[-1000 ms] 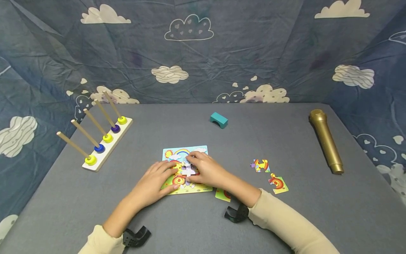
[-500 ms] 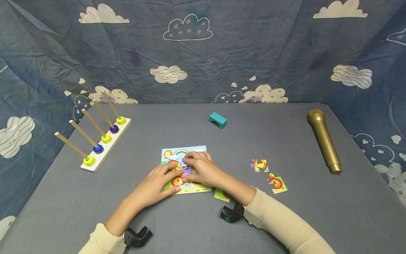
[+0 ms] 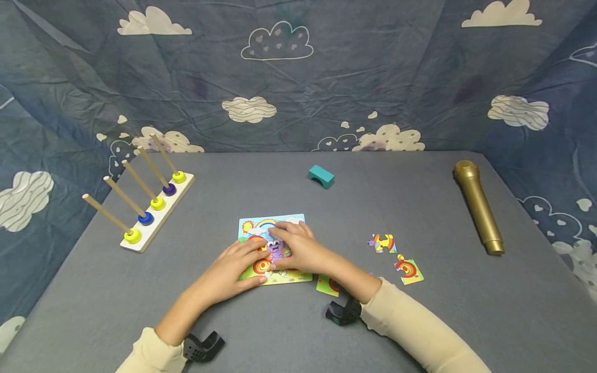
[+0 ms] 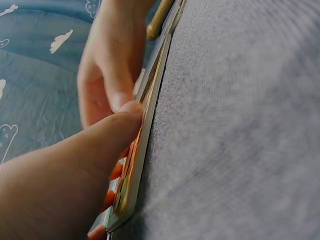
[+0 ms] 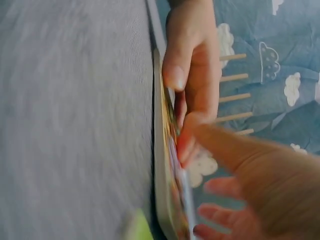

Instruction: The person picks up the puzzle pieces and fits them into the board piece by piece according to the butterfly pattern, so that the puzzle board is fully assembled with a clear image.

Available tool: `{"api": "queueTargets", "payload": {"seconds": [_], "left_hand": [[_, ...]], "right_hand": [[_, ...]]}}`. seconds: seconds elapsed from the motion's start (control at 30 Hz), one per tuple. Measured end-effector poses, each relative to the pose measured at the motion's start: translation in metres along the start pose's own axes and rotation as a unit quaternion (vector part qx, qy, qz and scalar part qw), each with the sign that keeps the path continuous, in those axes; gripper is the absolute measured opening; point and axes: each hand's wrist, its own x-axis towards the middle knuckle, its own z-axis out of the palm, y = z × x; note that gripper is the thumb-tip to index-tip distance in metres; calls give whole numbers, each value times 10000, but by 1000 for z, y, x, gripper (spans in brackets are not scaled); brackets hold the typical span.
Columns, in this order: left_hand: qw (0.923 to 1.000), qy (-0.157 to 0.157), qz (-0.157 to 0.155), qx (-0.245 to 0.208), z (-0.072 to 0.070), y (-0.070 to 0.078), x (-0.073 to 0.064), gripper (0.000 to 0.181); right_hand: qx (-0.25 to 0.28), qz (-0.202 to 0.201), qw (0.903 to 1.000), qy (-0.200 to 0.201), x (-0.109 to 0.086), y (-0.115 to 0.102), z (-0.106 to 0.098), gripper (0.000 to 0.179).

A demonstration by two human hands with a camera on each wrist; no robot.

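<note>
A picture puzzle board (image 3: 289, 277) with a sun and rainbow lies on the grey table. My left hand (image 3: 231, 267) rests on its left side, fingers spread over the picture and thumb near the front edge. My right hand (image 3: 303, 248) reaches across from the right. Its thumb and forefinger hold a puzzle piece (image 3: 276, 249) with a purple cartoon figure over the board's middle. In the left wrist view my left thumb (image 4: 131, 107) touches the board's face near my right hand. My right palm hides part of the board's right side.
Loose puzzle pieces lie right of the board: a yellow-red one (image 3: 384, 243), a red spiral one (image 3: 409, 269) and a green-edged one (image 3: 328, 286). A teal arch block (image 3: 321, 176) stands behind. A peg stand with rings (image 3: 158, 212) is left, a gold microphone (image 3: 479, 207) right.
The middle of the board looked pale a second ago; now the purple figure on the piece shows there. My right hand has shifted slightly left, and my left hand has barely moved.
</note>
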Motion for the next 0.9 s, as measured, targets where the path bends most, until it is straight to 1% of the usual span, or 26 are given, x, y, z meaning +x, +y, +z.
{"api": "queueTargets", "payload": {"seconds": [0.1, 0.2, 0.3, 0.43, 0.57, 0.67, 0.77, 0.9], "left_hand": [[10000, -22, -8, -25, 1, 0, 0, 55], [10000, -64, -20, -31, 1, -1, 0, 58], [9999, -103, -28, -47, 2, 0, 1, 59], [9999, -101, -21, -71, 2, 0, 1, 58], [10000, -69, 3, -60, 2, -1, 1, 58], [10000, -52, 2, -56, 2, 0, 1, 58], [10000, -61, -11, -49, 1, 0, 1, 58], [9999, -91, -32, -61, 1, 0, 0, 58]], "right_hand": [[329, -124, 9993, 153, -6, -4, -15, 75], [532, -323, 9969, 474, -17, -6, -33, 75], [659, -565, 9927, 835, -33, -3, -51, 77], [784, -669, 9871, 1224, -59, 8, -71, 81], [742, -498, 9849, 1483, -84, 23, -83, 84], [656, -251, 9843, 1619, -102, 37, -87, 86], [608, -7, 9831, 1727, -117, 54, -86, 86], [682, 189, 9812, 1798, -130, 77, -79, 85]]}}
